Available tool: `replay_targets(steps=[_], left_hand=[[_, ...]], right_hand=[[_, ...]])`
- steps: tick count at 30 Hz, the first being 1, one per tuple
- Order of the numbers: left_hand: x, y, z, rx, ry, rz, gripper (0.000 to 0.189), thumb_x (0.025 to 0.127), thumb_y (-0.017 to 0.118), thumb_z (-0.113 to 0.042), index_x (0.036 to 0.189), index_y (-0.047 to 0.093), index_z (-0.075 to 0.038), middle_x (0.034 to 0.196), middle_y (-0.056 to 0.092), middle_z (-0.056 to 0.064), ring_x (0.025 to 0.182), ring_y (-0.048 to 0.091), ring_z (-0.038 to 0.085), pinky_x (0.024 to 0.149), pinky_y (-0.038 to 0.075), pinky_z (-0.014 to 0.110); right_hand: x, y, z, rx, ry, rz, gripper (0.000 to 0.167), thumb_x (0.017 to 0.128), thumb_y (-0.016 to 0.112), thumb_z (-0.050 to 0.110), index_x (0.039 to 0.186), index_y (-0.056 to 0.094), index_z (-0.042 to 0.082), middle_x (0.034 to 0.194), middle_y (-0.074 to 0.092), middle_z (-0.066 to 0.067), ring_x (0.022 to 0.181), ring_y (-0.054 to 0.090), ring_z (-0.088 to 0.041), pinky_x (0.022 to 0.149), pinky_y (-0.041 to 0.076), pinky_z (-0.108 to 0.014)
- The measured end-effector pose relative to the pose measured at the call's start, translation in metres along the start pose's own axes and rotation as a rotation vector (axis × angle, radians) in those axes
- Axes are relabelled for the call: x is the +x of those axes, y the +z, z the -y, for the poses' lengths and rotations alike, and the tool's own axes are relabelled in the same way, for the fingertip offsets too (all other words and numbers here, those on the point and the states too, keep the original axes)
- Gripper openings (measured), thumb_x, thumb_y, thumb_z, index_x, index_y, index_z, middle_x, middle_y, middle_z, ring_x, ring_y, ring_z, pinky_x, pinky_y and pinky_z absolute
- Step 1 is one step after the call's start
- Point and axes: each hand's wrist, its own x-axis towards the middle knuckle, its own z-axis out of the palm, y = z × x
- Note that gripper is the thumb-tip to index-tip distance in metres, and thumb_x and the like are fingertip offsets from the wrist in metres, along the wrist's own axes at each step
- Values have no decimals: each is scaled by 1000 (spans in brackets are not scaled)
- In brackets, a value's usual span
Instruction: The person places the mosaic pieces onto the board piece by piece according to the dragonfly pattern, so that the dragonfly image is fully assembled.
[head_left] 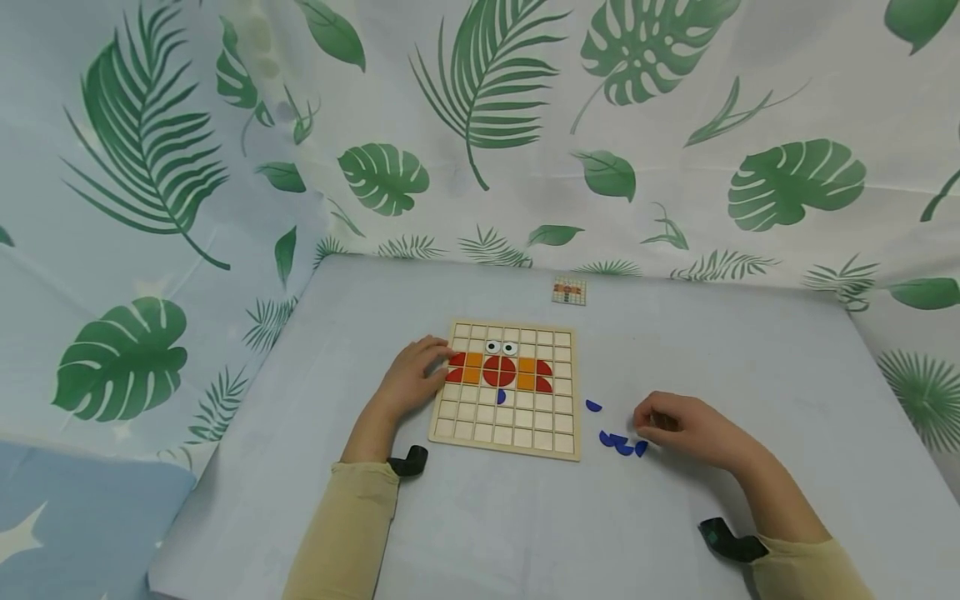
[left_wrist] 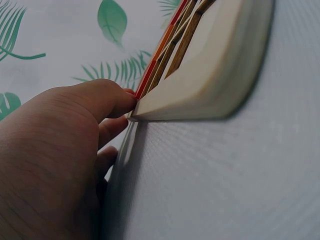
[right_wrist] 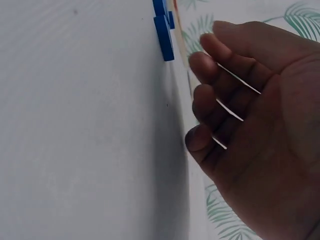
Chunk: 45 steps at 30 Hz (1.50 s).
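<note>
A square wooden grid board (head_left: 501, 429) lies in the middle of the table, with red quarter-circle pieces, orange squares, two eye pieces (head_left: 510, 348) and one blue half-circle (head_left: 501, 397) set in its cells. At the board's left edge rests my left hand (head_left: 411, 377); its thumb and fingertips touch the edge in the left wrist view. My right hand (head_left: 693, 429) hovers over the table right of the board, fingers loosely bent and nothing in them. Just left of that hand lie several loose blue pieces (head_left: 617, 440), and another blue half-circle (head_left: 593, 406) sits nearer the board.
A small pattern card (head_left: 569, 291) with a grid picture lies behind the board. The pale table (head_left: 517, 525) is bordered by leaf-printed curtains (head_left: 517, 208) at the back and left. Dark wrist devices (head_left: 408, 462) sit at both sleeve cuffs.
</note>
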Motion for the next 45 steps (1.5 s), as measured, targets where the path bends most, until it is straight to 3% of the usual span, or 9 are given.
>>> replay_targets(steps=[10, 14, 23, 26, 29, 34, 45], left_hand=[[0, 1, 1, 10, -18, 12, 32, 97, 59, -25, 129, 63, -21, 143, 52, -1, 145, 38, 23, 127, 20, 46], [0, -1, 0, 10, -24, 20, 32, 97, 59, -26, 129, 63, -21, 144, 52, -1, 146, 36, 24, 127, 20, 45], [0, -3, -1, 10, -16, 24, 33, 97, 59, -25, 129, 63, -20, 144, 52, 0, 146, 36, 24, 127, 20, 46], [0, -3, 1, 10, -6, 21, 33, 97, 59, -25, 129, 63, -20, 144, 52, 0, 146, 36, 24, 127, 20, 46], [0, -2, 2, 17, -5, 25, 33, 97, 59, -26, 130, 62, -20, 144, 51, -1, 146, 36, 23, 127, 20, 46], [0, -1, 3, 18, -5, 27, 34, 98, 58, -26, 131, 61, -21, 144, 51, -1, 146, 36, 22, 127, 20, 45], [1, 1, 3, 14, -4, 21, 35, 98, 58, -27, 132, 61, -21, 145, 50, -1, 147, 35, 23, 127, 20, 44]], right_hand=[[-6, 3, -21, 55, -238, 43, 19, 90, 69, 9, 84, 66, 26, 82, 57, 16, 74, 51, 0, 63, 43, -17], [-5, 6, -21, 39, -275, 30, 22, 90, 69, 9, 81, 66, 29, 82, 55, 17, 74, 49, 1, 63, 41, -17], [-4, 13, -20, -57, -182, -35, 19, 91, 71, 16, 84, 66, 33, 82, 58, 21, 74, 50, 3, 64, 44, -17], [-2, 13, -17, -75, -105, -25, 15, 88, 75, 23, 90, 62, 31, 79, 56, 19, 73, 50, 1, 63, 43, -18], [-1, 13, -13, -100, -57, 15, 26, 83, 79, 33, 99, 59, 26, 79, 53, 16, 75, 49, 0, 65, 40, -17], [-1, 14, -10, -137, -62, 55, 31, 82, 80, 34, 104, 60, 25, 82, 51, 15, 78, 47, 0, 68, 40, -18], [-1, 14, -7, -129, -10, 20, 27, 85, 77, 34, 105, 61, 25, 77, 49, 14, 70, 45, -1, 62, 37, -18]])
